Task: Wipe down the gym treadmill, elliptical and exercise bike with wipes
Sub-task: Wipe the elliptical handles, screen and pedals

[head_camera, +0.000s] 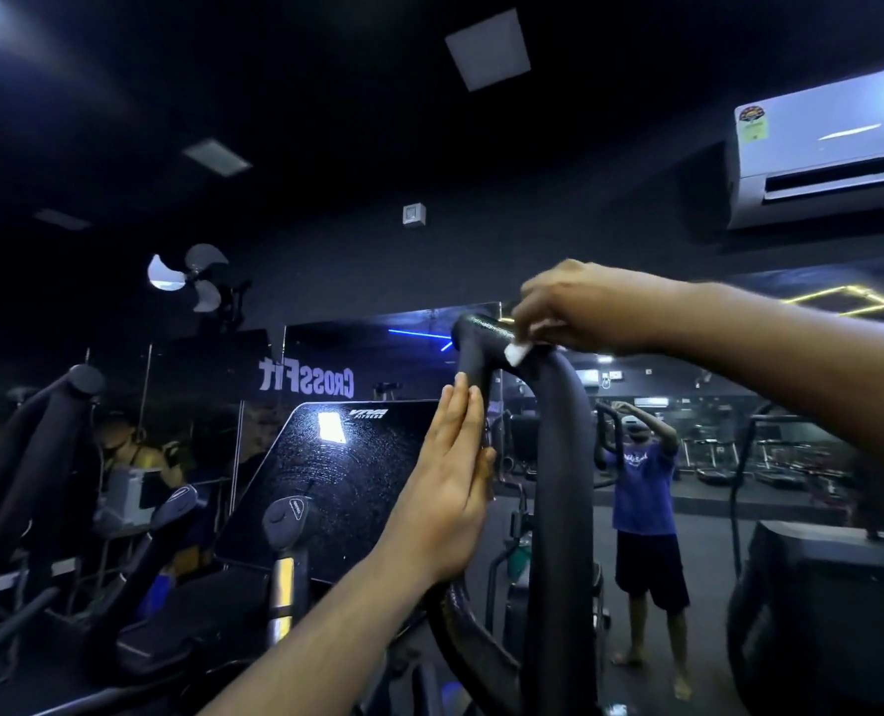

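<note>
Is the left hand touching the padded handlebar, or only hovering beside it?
Touching. The head view shows the left hand with straight fingers laid flat against the padded handlebar, with no gap visible between them.

We reach both bare arms up and forward. Our left hand (452,472) is flat, fingers straight and held together, pointing upward. Our right hand (579,307) comes in from the right, higher, wrist bent downward, fingertips pinched together.
</note>
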